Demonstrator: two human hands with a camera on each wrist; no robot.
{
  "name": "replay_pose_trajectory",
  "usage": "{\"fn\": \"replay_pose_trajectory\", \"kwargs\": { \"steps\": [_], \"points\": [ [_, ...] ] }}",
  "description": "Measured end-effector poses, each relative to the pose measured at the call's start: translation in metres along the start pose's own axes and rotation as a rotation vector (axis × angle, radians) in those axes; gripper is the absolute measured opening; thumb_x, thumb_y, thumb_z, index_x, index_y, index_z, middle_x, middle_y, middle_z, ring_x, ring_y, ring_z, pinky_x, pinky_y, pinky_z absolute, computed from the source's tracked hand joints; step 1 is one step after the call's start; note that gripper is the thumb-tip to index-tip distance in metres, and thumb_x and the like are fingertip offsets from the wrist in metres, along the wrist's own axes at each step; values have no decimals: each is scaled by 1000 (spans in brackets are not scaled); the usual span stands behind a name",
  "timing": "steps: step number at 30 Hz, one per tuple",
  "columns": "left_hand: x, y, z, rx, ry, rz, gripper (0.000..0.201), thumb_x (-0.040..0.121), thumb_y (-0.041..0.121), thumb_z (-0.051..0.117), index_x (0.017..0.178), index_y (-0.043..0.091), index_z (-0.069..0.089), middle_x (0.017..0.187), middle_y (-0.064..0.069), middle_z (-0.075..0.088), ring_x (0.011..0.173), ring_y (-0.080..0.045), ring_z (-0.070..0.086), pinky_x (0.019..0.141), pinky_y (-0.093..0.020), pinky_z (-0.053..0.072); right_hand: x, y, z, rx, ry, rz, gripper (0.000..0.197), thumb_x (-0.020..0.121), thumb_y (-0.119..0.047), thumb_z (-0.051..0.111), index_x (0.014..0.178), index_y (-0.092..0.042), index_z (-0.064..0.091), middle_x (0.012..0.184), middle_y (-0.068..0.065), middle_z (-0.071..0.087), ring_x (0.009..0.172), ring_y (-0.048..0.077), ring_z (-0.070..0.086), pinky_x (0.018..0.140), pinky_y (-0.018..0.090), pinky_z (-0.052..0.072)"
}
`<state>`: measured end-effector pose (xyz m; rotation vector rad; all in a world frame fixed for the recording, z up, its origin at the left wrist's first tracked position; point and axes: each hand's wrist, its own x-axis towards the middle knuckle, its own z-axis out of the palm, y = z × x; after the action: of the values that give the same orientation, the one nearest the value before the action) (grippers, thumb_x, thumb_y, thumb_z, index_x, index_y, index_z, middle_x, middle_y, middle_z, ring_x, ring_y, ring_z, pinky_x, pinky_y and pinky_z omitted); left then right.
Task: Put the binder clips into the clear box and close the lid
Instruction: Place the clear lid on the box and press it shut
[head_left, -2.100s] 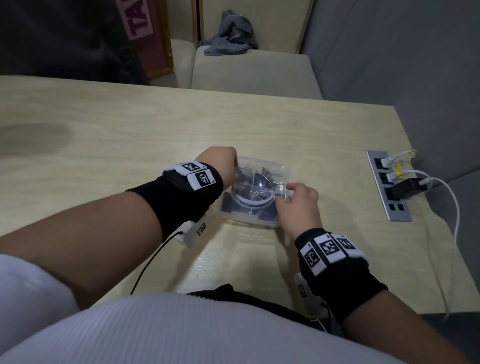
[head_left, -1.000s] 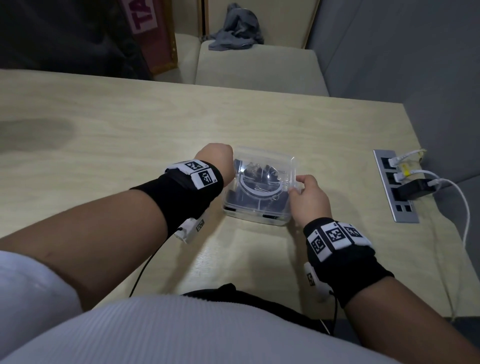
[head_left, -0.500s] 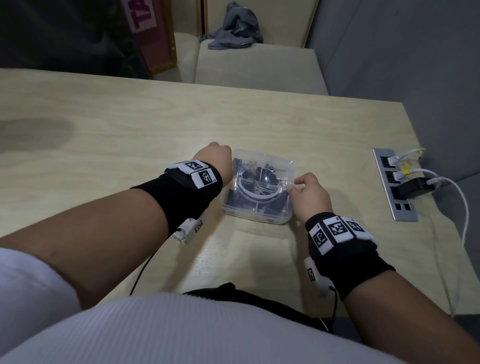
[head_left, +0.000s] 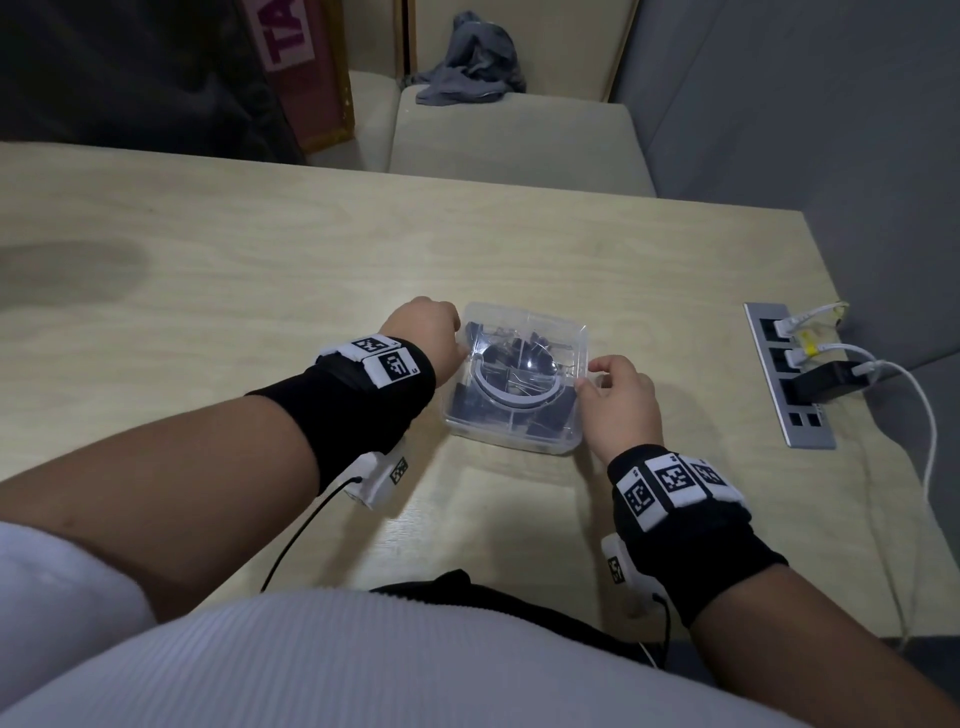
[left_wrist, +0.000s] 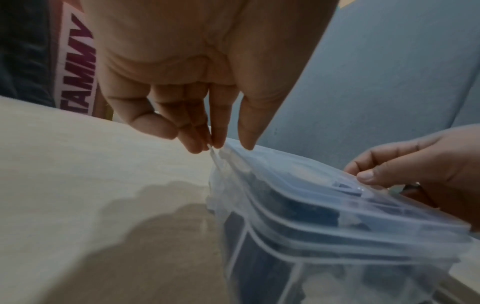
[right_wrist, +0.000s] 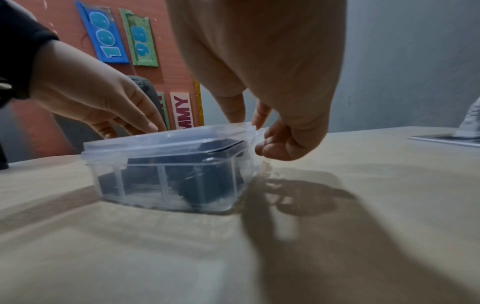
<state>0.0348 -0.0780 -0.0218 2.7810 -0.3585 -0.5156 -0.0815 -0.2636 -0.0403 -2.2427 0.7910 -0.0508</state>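
From the head view, the clear box (head_left: 514, 382) sat on the table (head_left: 260, 270), with my left hand (head_left: 423, 335) at its left rim and my right hand (head_left: 621, 402) at its right. The dark binder clips (head_left: 511, 353) showed through the lid (head_left: 530, 332); glare blurred how many.

At the left wrist, my left fingertips (left_wrist: 205, 142) and thumb pinched the lid's corner tab. The plastic looked thin, light and a little springy, so I judged the rim corners the best hold. Whether that corner had seated was hidden by blur.

At the right wrist, my right fingers (right_wrist: 262, 144) curled round the box's right edge, pinching lid and rim together. The lid lay level on the box. The load probably weighed more than the box, and smooth walls could slip. The far side was hidden.
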Motion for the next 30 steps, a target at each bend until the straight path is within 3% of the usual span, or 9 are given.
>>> {"fn": "replay_pose_trajectory", "kwargs": {
  "steps": [4,11,16,19,21,23,25,27,30],
  "points": [
    [0,-3,0,-68,6,-15,34,87,28,63,119,15,62,118,-7,66,108,-26,61,85,-31,46,1,0,4,21,1,13,23,95,-22,53,118,-19,55,111,9,59,83,20,54,74,26,38],
    [1,0,-4,-108,-70,-77,36,85,30,67,116,15,55,93,-5,62,83,-24,56,65,-29,39,13,-3,-5,43,-81,81,25,91,-23,60,115,-23,52,74,-1,54,73,25,60,70,33,50],
    [1,3,-7,-83,-90,-60,42,86,36,67,122,17,54,106,-7,65,85,-22,54,68,-29,39,14,1,-11,85,-116,128,34,90,-22,63,122,-22,50,96,4,62,88,22,60,80,27,42],
    [1,6,-8,-78,-108,-64,42,87,33,67,122,14,55,106,-9,68,96,-26,63,69,-30,41,16,-1,-11,100,-118,183,38,90,-22,64,125,-18,50,100,5,61,85,20,58,82,29,45],
    [2,7,-10,-84,-144,-86,32,87,33,66,110,12,59,94,-8,72,89,-26,68,68,-30,46,18,-2,-12,192,-149,288,38,89,-20,66,124,-16,51,103,9,63,71,20,62,70,32,53],
    [5,6,-10,-65,-199,-112,26,89,36,63,79,12,64,80,-5,75,65,-21,67,63,-28,50,19,-4,-13,271,-183,366,28,89,-16,66,115,-11,58,100,13,68,62,20,64,62,34,57],
    [8,6,-10,-35,-244,-130,41,90,41,61,61,12,66,64,-1,70,49,-14,59,58,-24,48,21,-4,-13,223,-196,353,16,89,-16,65,103,-8,64,87,13,71,63,23,66,71,42,60],
    [10,8,-11,18,-245,-140,48,88,43,62,51,13,66,52,1,64,47,-14,58,58,-25,48,23,-6,-12,121,-185,299,10,88,-19,65,93,-10,66,80,11,71,68,28,68,77,46,59],
    [9,12,-12,90,-228,-142,49,86,41,63,45,15,60,32,3,54,41,-14,53,51,-24,43,25,-11,-12,-67,-173,219,10,86,-22,64,88,-12,65,85,10,71,83,31,68,82,45,56]
  ]
}}
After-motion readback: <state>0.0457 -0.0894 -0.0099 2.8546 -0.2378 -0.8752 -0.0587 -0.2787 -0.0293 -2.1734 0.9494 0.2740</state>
